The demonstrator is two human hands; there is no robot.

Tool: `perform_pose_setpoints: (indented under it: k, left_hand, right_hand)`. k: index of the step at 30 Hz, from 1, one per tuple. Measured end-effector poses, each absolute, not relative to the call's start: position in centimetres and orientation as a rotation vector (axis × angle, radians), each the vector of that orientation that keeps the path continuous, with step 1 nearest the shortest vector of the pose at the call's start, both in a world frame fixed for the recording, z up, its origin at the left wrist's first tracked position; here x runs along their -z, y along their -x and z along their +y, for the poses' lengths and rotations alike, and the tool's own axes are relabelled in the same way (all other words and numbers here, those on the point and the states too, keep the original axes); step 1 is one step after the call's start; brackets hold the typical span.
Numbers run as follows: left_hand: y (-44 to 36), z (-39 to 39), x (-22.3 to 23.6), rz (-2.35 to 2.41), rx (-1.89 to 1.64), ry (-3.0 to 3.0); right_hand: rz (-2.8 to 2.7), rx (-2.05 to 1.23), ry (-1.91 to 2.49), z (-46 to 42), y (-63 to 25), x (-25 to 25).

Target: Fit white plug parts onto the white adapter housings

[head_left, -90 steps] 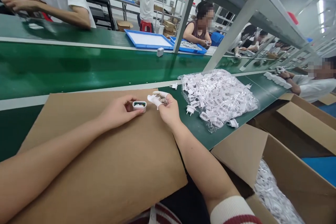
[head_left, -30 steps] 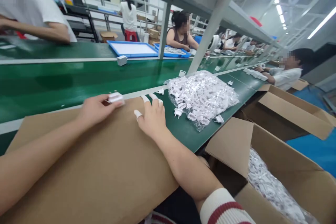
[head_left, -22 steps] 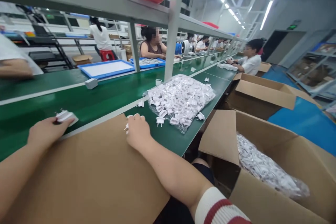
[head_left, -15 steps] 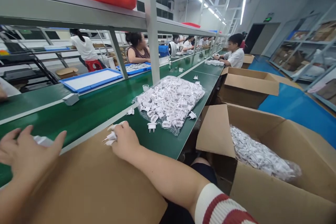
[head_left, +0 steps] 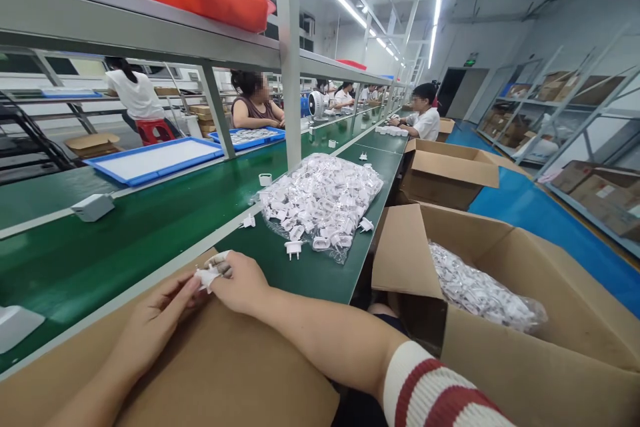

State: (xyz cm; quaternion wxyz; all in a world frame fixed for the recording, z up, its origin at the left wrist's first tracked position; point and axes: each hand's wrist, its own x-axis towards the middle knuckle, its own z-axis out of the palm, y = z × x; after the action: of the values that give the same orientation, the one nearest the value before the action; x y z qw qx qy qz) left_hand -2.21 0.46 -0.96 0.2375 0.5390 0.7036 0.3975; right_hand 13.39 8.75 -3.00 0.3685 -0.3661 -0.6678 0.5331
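Note:
Above the sheet of brown cardboard (head_left: 235, 360), my two hands meet. My left hand (head_left: 163, 317) pinches a small white two-pin plug piece (head_left: 206, 277) between thumb and fingers. Closed beside it, my right hand (head_left: 244, 282) also grips white plug pieces; fingers hide part of them. Beyond lies a clear plastic bag (head_left: 323, 200) full of white plug pieces on the green bench (head_left: 305, 280). A loose plug piece (head_left: 294, 249) rests at the bag's near side, pins toward me. At the far left a white block-shaped housing (head_left: 17, 327) sits on the green belt (head_left: 150, 230).
Another white housing (head_left: 93, 207) stands farther up the belt. To my right, an open carton (head_left: 500, 360) holds a bag of white parts (head_left: 480, 287). A metal post (head_left: 287, 67) and shelf rise ahead. Blue trays (head_left: 160, 160) and co-workers (head_left: 257, 103) are across the line.
My left hand, earlier spread open near a white housing at the left, has come over to my right hand and now pinches a plug piece. The camera view has shifted slightly.

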Motion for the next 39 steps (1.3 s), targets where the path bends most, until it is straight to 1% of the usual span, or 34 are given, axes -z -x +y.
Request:
perform_pose_setpoints:
  k: [5,12,19,27,34,39]
  left_hand:
    - [1.9,0.3,0.1,1.837,-1.142,-1.297]
    - [3.0,0.5,1.8,1.743,-1.203,-1.168]
    - [2.7,0.5,1.8,1.794,-1.196,-1.23]
    - [1.6,0.5,0.5,1.971,-1.141,-1.313]
    - [1.8,0.7,0.6,1.958,-1.132,-1.281]
    - [2.2,0.7,1.0,1.944,-1.125,-1.312]
  right_hand:
    - [-1.593,-1.413,0.903,8.9,-12.5,4.1]
    - [-1.653,-1.421,0.911,8.6,-13.2,4.0]
    - [-1.632,-1.325,0.908,8.7,-13.3,3.8]
    - [-1.634,-1.378,0.909,8.9,-13.8,3.2]
    - [-1.541,-1.421,0.876,9.1,-13.5,3.7]
    - [-1.62,-1.274,0.914,9.1,-14.1,2.8]
